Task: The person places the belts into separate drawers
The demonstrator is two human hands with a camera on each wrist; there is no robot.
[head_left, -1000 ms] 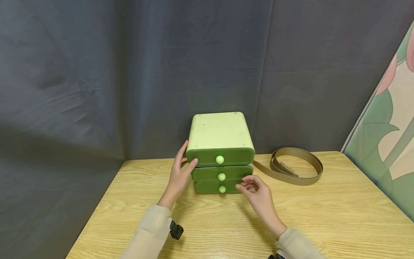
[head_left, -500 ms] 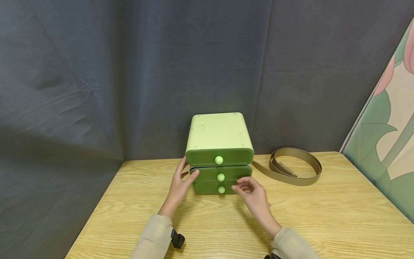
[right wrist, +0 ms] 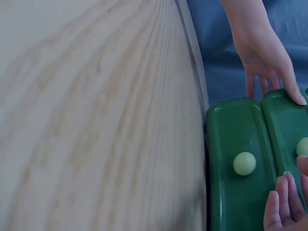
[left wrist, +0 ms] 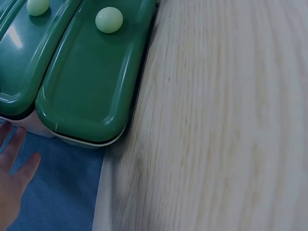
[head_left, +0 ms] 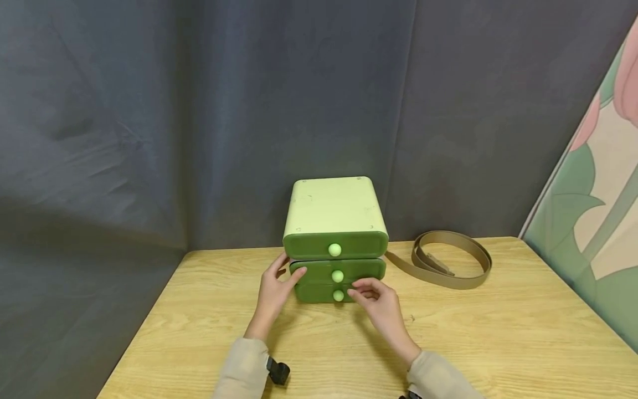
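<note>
A green drawer unit (head_left: 336,205) with a pale top stands at the back of the table, with round light-green knobs on its dark green drawer fronts. My left hand (head_left: 274,291) is at its left side, thumb on the middle drawer's (head_left: 319,271) front corner. The other fingers lie along the side wall, and some of them show in the left wrist view. To the right of the bottom drawer's knob (head_left: 338,296) is my right hand (head_left: 379,307), thumb and fingertips loosely bent and apart, holding nothing. The right wrist view shows its fingers (right wrist: 284,207) close over the bottom drawer front (right wrist: 236,130).
A coiled brown belt (head_left: 448,282) lies right of the unit, one end running toward its side. A dark grey curtain (head_left: 299,111) hangs behind the wooden table (head_left: 498,343). A panel with a painted flower pattern (head_left: 588,244) leans at the right.
My left thumb has come down from the top drawer's edge to the middle drawer's front. My right hand has moved left toward the bottom knob. The head view has shifted slightly.
</note>
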